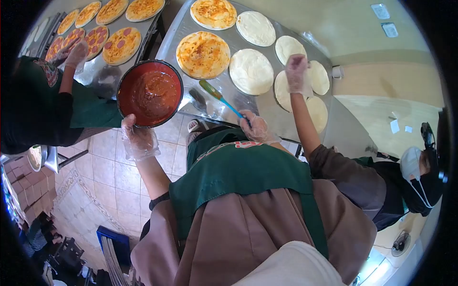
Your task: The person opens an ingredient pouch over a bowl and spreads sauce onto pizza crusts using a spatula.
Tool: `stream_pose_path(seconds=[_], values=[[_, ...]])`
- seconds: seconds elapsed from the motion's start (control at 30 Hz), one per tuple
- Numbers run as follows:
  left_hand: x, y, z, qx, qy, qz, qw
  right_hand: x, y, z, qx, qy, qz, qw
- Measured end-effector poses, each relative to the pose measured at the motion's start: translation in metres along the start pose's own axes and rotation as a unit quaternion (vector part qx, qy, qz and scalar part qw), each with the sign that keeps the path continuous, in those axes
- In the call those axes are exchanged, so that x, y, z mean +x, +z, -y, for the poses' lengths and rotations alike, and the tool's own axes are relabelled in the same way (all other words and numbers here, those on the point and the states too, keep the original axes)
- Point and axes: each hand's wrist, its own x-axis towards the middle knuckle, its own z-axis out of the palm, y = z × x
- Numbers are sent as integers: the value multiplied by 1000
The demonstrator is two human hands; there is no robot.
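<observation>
My left hand [138, 137], in a clear plastic glove, grips the near rim of a bowl [122, 90], red inside with a dark edge. Thick red sauce [155, 93] covers its bottom. My gloved right hand [256, 127] is closed around the blue handle of a spatula [224, 99]. Its sauce-smeared head hangs over the metal table [198, 102]. Beyond it lie two sauced pizza bases [202, 55] [213, 14] and plain white dough rounds [251, 71], the nearest one just past the spatula.
On the right, a co-worker's gloved hand [296, 74] touches the dough rounds. At left, another person's gloved hand [76, 56] works over pizzas topped with sausage slices [122, 46] on a second table. A blue chair [114, 245] stands on the tiled floor behind.
</observation>
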Motion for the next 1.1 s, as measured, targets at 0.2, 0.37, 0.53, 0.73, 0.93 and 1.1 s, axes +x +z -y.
stream_pose_path(seconds=[0.2, 0.37, 0.53, 0.73, 0.93, 1.1], values=[[0, -31, 16, -18, -6, -6, 1000, -31, 28, 22, -2, 38, -8, 999], [-2, -57, 34, -7, 35, 35, 999, -24, 19, 15, -15, -78, -105, 991], [7, -71, 50, 49, 30, -19, 998, 62, -210, -198, -130, -141, -354, 915], [-5, -71, 40, 39, 22, -39, 998, 7, 20, 87, 88, -110, 58, 988], [-9, -82, 40, 64, 35, -56, 996, 15, 8, 100, -8, -152, 106, 983], [-1, -70, 44, 96, 40, -66, 992, 27, -3, 133, -81, -309, 115, 941]])
